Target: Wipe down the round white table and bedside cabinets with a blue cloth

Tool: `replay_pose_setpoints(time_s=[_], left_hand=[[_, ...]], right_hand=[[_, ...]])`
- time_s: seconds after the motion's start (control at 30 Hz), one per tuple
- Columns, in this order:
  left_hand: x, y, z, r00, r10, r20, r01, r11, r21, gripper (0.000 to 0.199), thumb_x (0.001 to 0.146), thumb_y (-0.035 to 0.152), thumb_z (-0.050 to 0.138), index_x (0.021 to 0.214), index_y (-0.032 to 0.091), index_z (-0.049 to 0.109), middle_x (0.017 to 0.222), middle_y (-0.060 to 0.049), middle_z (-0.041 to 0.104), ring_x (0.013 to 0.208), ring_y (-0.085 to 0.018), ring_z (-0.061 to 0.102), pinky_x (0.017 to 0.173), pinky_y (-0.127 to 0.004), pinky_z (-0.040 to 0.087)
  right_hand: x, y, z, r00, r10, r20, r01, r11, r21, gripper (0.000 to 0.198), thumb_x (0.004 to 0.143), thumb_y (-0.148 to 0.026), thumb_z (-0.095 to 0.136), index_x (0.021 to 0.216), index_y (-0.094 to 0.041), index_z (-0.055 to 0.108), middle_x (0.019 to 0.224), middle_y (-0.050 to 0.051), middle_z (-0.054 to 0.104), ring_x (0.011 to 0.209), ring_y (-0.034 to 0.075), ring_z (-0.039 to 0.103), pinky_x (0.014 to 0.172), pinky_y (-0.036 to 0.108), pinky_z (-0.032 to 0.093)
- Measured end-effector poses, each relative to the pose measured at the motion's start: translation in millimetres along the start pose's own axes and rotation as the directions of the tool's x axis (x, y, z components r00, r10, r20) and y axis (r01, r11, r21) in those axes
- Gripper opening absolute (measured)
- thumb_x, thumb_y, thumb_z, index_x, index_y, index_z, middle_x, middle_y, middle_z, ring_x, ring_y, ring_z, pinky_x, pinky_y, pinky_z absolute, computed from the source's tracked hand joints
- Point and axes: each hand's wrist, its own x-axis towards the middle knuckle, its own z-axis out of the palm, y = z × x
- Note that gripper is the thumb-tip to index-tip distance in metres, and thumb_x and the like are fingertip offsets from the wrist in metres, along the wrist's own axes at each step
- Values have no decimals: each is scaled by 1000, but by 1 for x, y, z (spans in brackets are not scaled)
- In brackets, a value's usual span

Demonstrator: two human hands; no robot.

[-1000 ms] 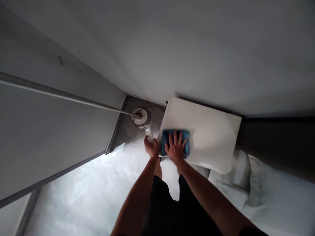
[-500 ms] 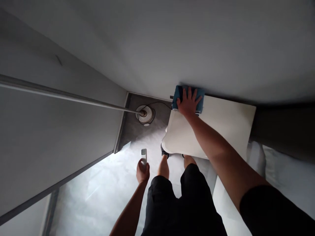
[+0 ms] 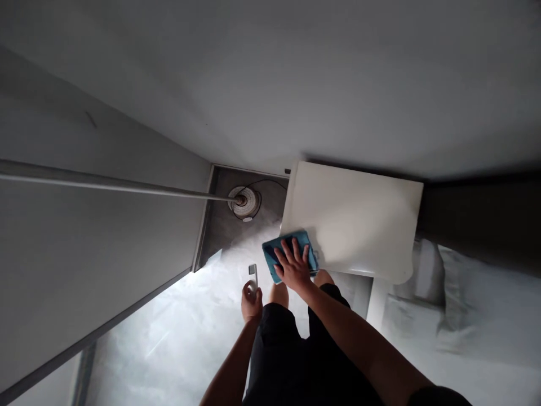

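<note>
We probably wipe: our right hand (image 3: 295,270), fingers apart, covers a blue cloth (image 3: 273,251) at near left corner of the cream rectangular surface (image 3: 359,217); our left hand (image 3: 252,304) clasps a silver device (image 3: 252,273). Next stroke needs even pressure.

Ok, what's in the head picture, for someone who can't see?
A person's right grip lies spread on a rectangular blue cloth at the near left corner of a smooth cream tabletop; the left grip holds a slim silver device.
</note>
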Motion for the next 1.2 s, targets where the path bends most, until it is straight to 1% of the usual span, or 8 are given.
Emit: replay_pose_setpoints(time_s=[0.17,0.3,0.4,0.5,0.67,0.8,1.0,1.2], left_hand=[[4,13,-4,1000,0,16,0,999,32,48,95,43,71,138,22,68,106,-6,73,95,-24,73,83,-32,53],[4,12,-13,1000,-7,20,6,999,45,49,95,41,71,139,20,68,101,-5,71,89,-24,72,79,-32,51],[4,8,-21,999,-31,10,30,997,65,49,96,42,71,140,19,67,104,-6,72,92,-24,73,78,-32,51],[1,4,-27,997,-78,-11,79,994,71,50,97,42,72,141,19,66,107,-7,72,94,-25,74,79,-32,51],[-8,-1,-28,997,-49,-52,55,993,107,48,95,42,74,138,21,66,104,-6,71,91,-25,73,76,-32,49],[-15,8,-22,996,-23,-86,30,996,82,50,95,44,73,139,22,65,102,-5,72,90,-25,74,77,-32,51],[-29,29,-7,996,58,-66,-60,998,-35,53,95,53,68,139,24,63,101,-3,74,84,-22,76,74,-31,56],[-40,10,-3,995,-19,-103,10,996,-89,60,94,55,68,142,20,61,105,-7,75,91,-24,78,81,-34,59]], right_hand=[[-68,113,-20,960,263,-101,-267,963,-27,63,102,-63,55,164,-56,67,180,2,56,177,48,28,141,86,18],[-129,222,-50,758,537,-369,-557,828,62,82,94,-81,40,160,-46,74,176,12,60,176,53,29,139,88,16],[-148,256,-60,653,594,-469,-628,771,102,83,96,-83,36,159,-46,75,182,12,54,177,53,29,132,86,28],[-133,233,-51,702,553,-448,-608,794,27,78,103,-69,38,164,-35,72,185,16,48,178,54,26,132,91,22],[-60,105,-15,978,148,-146,-160,984,-77,64,109,-51,60,168,-29,68,185,16,49,178,56,21,134,96,9],[10,27,-8,964,-264,-11,264,964,14,62,115,-53,60,173,-34,62,187,5,47,180,48,25,144,83,11],[114,66,-73,890,-455,38,456,890,-22,61,116,-53,60,166,-20,68,178,16,59,179,43,30,148,76,5],[244,103,-152,941,-312,-131,303,949,-87,57,118,-41,60,164,-8,67,178,20,58,180,46,20,144,79,-9]])
